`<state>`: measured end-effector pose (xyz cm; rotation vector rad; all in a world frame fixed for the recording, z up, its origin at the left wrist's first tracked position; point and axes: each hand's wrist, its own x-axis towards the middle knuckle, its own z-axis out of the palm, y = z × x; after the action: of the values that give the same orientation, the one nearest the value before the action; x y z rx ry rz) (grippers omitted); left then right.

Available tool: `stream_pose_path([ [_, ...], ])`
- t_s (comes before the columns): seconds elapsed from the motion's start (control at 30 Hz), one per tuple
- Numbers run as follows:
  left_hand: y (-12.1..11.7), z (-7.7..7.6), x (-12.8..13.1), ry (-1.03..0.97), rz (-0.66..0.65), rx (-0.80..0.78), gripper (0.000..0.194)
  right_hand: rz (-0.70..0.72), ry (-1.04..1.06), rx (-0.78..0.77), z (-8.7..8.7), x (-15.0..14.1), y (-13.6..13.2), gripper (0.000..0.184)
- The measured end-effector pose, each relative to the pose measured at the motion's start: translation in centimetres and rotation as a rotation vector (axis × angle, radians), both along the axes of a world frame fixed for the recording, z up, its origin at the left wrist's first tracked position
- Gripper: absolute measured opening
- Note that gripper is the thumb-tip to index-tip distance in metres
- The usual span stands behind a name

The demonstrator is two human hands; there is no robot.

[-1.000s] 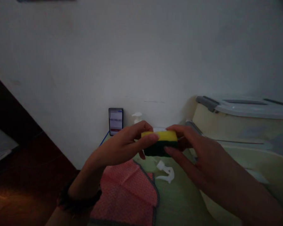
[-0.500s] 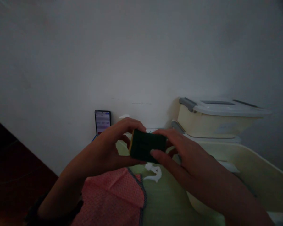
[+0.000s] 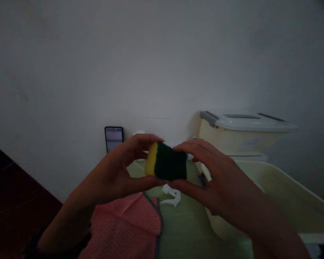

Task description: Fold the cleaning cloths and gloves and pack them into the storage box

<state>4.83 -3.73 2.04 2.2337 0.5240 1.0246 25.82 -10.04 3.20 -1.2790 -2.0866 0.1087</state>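
A sponge, yellow foam with a dark green scouring side, is held up between my two hands in the middle of the head view. My left hand pinches its left part, thumb below and fingers on top. On the right, my right hand grips it the same way, thumb at the lower edge and fingertips at the upper. Below the sponge, a white curved plastic piece lies on the green surface. A red cloth with a grey edge is spread under my left forearm.
A phone with a lit screen leans against the white wall. At the right stand a cream bin and, behind it, a cream storage box with a lid and grey latches. A green tabletop lies below my hands.
The sponge has turned, so more of its yellow foam shows on the left. My right thumb has moved from the green face to the lower edge. The view has shifted slightly.
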Motion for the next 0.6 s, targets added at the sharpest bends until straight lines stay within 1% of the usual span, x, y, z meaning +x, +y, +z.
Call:
stream_pose_path([
  [0.07,0.1,-0.1,0.1,0.026,0.041,0.053,0.056,-0.010,-0.011,-0.031,0.0,0.2,0.2,0.042],
  [0.13,0.2,-0.1,0.2,0.105,0.095,0.157,0.055,-0.018,-0.015,-0.062,0.1,0.4,0.2,0.041],
  [0.2,0.2,0.0,0.4,0.170,0.127,0.263,0.052,-0.025,0.007,-0.105,0.3,0.5,-0.1,0.032],
  [0.27,0.0,0.1,0.7,0.196,0.131,0.325,0.050,-0.046,0.039,-0.161,0.6,0.4,-0.5,0.019],
  [0.37,-0.3,0.1,1.0,0.223,0.135,0.335,0.050,-0.062,0.049,-0.229,0.8,0.1,-1.0,0.011],
  [0.47,-0.5,0.0,1.1,0.245,0.152,0.323,0.050,-0.029,0.047,-0.273,0.8,-0.1,-1.0,0.008],
  [0.6,-0.6,-0.1,1.2,0.247,0.191,0.311,0.052,-0.005,0.034,-0.325,0.7,-0.2,-0.8,0.011],
])
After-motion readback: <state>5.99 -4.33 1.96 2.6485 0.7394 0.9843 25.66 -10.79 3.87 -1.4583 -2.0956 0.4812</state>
